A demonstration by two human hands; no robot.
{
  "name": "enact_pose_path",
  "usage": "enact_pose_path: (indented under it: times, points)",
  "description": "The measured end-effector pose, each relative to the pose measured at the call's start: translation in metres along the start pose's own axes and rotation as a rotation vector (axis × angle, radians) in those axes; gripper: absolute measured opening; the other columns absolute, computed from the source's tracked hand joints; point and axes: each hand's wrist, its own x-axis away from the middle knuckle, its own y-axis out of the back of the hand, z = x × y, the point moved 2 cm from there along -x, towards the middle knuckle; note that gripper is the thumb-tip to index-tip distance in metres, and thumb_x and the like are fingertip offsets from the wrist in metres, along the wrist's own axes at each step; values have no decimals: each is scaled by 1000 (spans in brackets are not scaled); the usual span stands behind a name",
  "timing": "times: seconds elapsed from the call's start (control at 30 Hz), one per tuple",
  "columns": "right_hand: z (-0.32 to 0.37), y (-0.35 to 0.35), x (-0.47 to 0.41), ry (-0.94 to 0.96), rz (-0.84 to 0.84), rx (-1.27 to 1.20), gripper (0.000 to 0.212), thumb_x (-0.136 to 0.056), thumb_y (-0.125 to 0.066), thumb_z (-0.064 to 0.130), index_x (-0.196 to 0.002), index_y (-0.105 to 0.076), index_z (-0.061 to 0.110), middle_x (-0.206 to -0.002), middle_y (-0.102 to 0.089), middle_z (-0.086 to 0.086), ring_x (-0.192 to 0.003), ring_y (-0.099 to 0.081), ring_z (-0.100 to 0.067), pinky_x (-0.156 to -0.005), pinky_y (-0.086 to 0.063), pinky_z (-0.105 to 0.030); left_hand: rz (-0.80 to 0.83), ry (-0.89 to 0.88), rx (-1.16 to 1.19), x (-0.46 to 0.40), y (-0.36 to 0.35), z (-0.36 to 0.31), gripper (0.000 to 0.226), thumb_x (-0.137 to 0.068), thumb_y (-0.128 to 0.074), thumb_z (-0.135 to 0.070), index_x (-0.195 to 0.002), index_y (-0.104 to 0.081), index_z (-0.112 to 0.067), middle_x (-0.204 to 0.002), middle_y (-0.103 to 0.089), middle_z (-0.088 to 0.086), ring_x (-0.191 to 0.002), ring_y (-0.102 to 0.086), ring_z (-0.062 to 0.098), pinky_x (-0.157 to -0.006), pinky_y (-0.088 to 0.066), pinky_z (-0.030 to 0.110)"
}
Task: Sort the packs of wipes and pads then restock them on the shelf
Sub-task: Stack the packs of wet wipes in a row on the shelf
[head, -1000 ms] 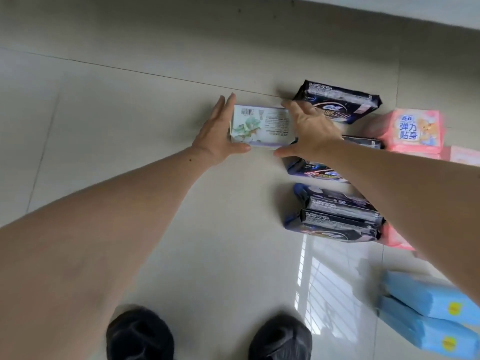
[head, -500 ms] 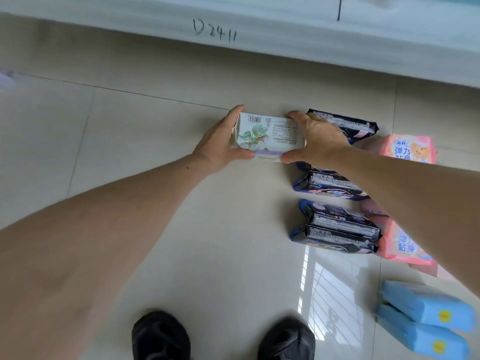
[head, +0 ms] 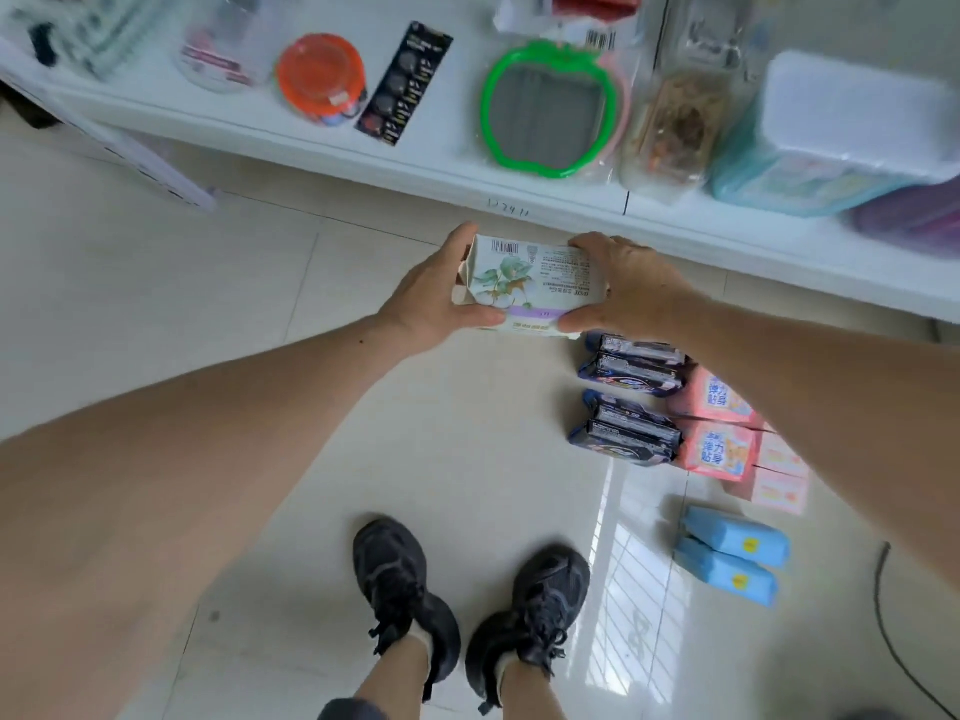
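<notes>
Black shoes (head: 470, 610) on tiled floor (head: 156, 314). Dark, pink and blue packs (head: 631, 402) lie at right. Left hand (head: 434, 296) and right hand (head: 631, 288) clamp a white floral pack (head: 524, 285) between them, held before the shelf (head: 467, 163).

Held between both hands (head: 530, 293) near the shelf (head: 467, 163) edge: one pack (head: 524, 288). To the right on the floor (head: 156, 314), dark packs (head: 628, 397), with boxed packs (head: 719, 433) right of them. Nearer, two more packs (head: 730, 561).
</notes>
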Motion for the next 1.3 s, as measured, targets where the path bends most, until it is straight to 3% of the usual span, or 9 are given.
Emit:
enact_pose_path:
  times: [0.1, 0.4, 0.57, 0.63, 0.77, 0.87, 0.93, 1.17, 1.3]
  points:
    - [27, 41, 31, -3, -14, -4, 89, -66, -82, 46, -140, -38, 26, -129, -55, -6, -118, -50, -27, -100, -38, -38, -5, -14, 12, 29, 33, -38, 96, -74, -82, -26, -147, -20, -30, -128, -50, -13, -107, -54, 12, -89, -45, 29]
    - [113, 182, 124, 46, -30, 7, 90, -73, -78, 48, -146, -33, 22, -136, -53, -8, -121, -51, -28, -99, -42, -36, -15, -69, -24, 108, 140, -169, 98, -76, -80, -31, -150, -17, -25, -138, -49, -5, -116, -55, 13, -101, -42, 32]
    - [157, 252, 172, 48, -94, -48, 93, -69, -80, 53, -145, -35, 25, -134, -55, -3, -112, -55, -26, -93, -45, -34, -31, -74, -73, 150, 203, -238, 89, -79, -78, -27, -147, -21, -26, -108, -53, -15, -101, -56, 10, -72, -41, 8]
    - [172, 272, 187, 36, -99, -71, 95, -66, -80, 56, -145, -35, 27, -125, -59, -1, -95, -57, -23, -86, -47, -32, -13, -65, -80, 166, 226, -260, 88, -78, -78, -30, -146, -23, -30, -104, -60, -11, -100, -61, 12, -76, -45, 14]
    - [202, 304, 215, 58, -106, -140, 94, -60, -85, 53, -139, -43, 24, -104, -66, -1, -74, -58, -15, -76, -50, -31, -5, -79, -94, 199, 260, -298, 81, -80, -77, -27, -144, -27, -29, -120, -59, -9, -101, -61, 9, -81, -47, 19]
    - [220, 327, 230, 62, -150, -156, 91, -58, -86, 52, -133, -44, 24, -115, -61, -3, -96, -58, -21, -82, -48, -33, -23, -71, -107, 218, 280, -317, 88, -78, -78, -34, -147, -24, -29, -129, -54, -7, -110, -58, 11, -96, -47, 30]
    - [231, 342, 236, 73, -172, -171, 90, -58, -86, 52, -130, -41, 23, -117, -57, -5, -97, -54, -23, -76, -43, -31, -31, -75, -91, 228, 294, -329, 88, -77, -79, -34, -146, -25, -29, -131, -55, -4, -112, -60, 15, -100, -48, 41]
    - [281, 389, 237, 131, -210, -175, 84, -62, -87, 46, -128, -40, 21, -116, -56, -5, -94, -57, -22, -72, -47, -31, -114, -83, -90, 243, 348, -348, 90, -76, -77, -41, -147, -22, -31, -129, -57, -5, -114, -57, 15, -101, -45, 41]
    - [316, 404, 219, 139, -220, -186, 83, -64, -87, 42, -129, -41, 20, -117, -56, -6, -95, -56, -24, -74, -44, -31, -130, -101, -88, 240, 386, -346, 85, -82, -74, -34, -148, -22, -26, -124, -59, -4, -111, -59, 16, -98, -48, 37]
